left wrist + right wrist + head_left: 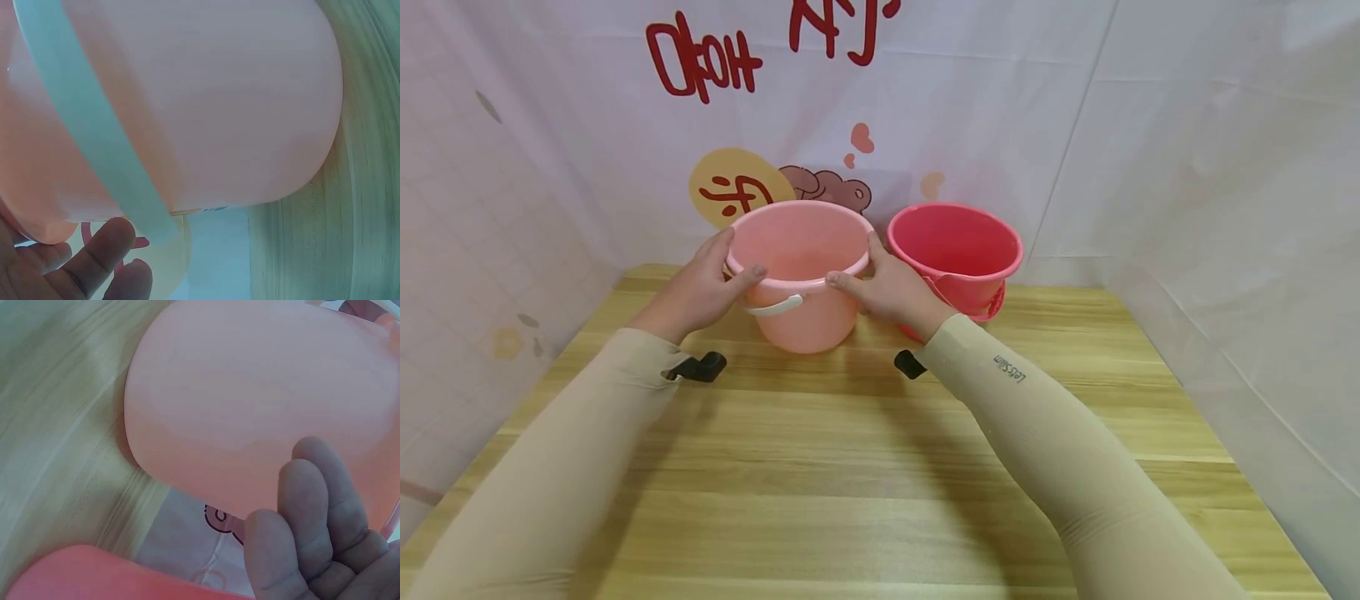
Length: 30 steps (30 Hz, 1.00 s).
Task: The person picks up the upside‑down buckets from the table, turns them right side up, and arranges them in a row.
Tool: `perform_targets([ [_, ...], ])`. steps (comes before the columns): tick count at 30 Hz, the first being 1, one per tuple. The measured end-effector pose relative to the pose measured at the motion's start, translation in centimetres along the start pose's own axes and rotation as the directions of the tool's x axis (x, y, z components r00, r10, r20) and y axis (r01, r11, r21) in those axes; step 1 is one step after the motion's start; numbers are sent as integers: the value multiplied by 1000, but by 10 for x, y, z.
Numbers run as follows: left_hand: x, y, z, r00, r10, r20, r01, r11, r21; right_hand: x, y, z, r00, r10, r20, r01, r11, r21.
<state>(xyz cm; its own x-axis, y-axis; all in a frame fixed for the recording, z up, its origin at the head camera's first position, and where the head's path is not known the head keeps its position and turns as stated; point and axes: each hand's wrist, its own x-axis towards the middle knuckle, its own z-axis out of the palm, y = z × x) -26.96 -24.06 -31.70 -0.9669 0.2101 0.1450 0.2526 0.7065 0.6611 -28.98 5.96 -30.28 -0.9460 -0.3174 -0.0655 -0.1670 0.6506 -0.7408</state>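
Observation:
A light pink bucket (808,321) is upright near the back of the table, between both hands. My left hand (700,287) grips its rim from the left, thumb over the front edge. On the other side my right hand (901,290) holds the rim, its thumb also at the front. The bucket's white handle (777,306) hangs down in front. In the left wrist view, the handle (103,131) crosses the bucket's side above the curled fingers. Fingers (303,497) lie beside the bucket's wall in the right wrist view. Whether its base touches the table is hard to tell.
A darker pink bucket (958,242) with its own pink handle stands just right of the right hand. The wooden table (820,467) runs back to a white printed curtain (970,100). Further white sheets hang along the left and right sides.

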Motion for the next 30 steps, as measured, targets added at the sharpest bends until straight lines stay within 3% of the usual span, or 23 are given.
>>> perform_targets([
  [21, 10, 4, 3, 996, -82, 37, 82, 997, 8, 6, 5, 0, 1000, 20, -18, -19, 999, 33],
  [30, 14, 10, -2, 993, -107, 54, 99, 986, 134, 6, 0, 5, 998, -25, -54, 23, 999, -31],
])
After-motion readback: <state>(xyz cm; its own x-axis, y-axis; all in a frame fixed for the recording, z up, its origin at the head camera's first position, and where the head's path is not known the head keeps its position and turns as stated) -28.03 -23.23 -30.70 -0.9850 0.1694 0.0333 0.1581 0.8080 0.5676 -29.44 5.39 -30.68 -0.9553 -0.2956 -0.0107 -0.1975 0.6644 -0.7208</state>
